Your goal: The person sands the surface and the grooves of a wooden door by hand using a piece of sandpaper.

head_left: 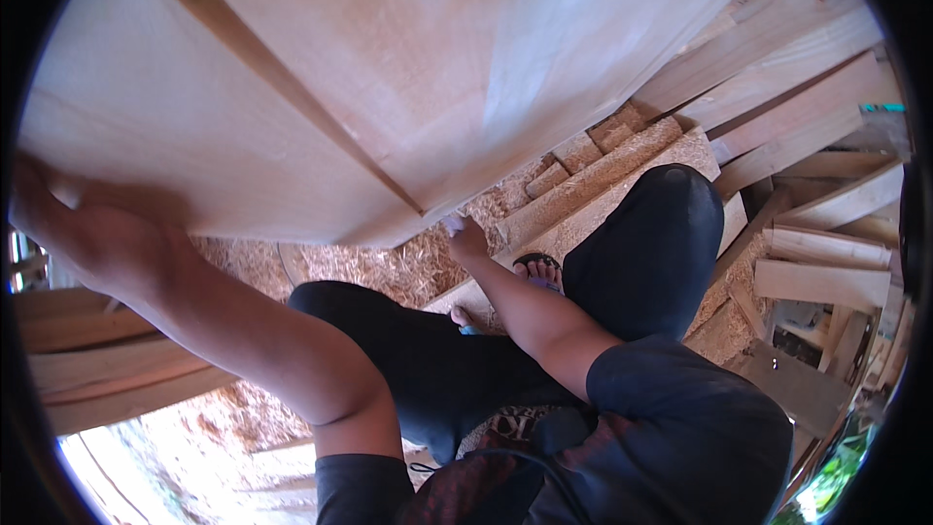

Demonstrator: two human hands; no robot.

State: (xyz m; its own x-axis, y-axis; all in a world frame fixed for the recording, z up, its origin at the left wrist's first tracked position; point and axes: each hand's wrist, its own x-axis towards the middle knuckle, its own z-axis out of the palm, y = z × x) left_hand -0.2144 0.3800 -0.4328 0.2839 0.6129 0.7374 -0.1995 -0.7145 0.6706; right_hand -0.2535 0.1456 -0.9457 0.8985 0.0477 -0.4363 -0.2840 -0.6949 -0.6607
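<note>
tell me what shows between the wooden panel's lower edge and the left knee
In the head view, wood shavings fill most of the gap seen between the wooden panel and the left knee.

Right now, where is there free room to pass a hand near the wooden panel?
The wood shavings between the wooden panel, left knee and right hand seem free. Crowded: the picture's right side, with jumbled boards.

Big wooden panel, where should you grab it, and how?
Probably grab the panel by its near edge, from the person's side, hands spread apart. Its broad face looks mostly flat, so fingers could hook an edge more easily. The right hand is at that edge; the left hand is by the panel's left side.
</note>
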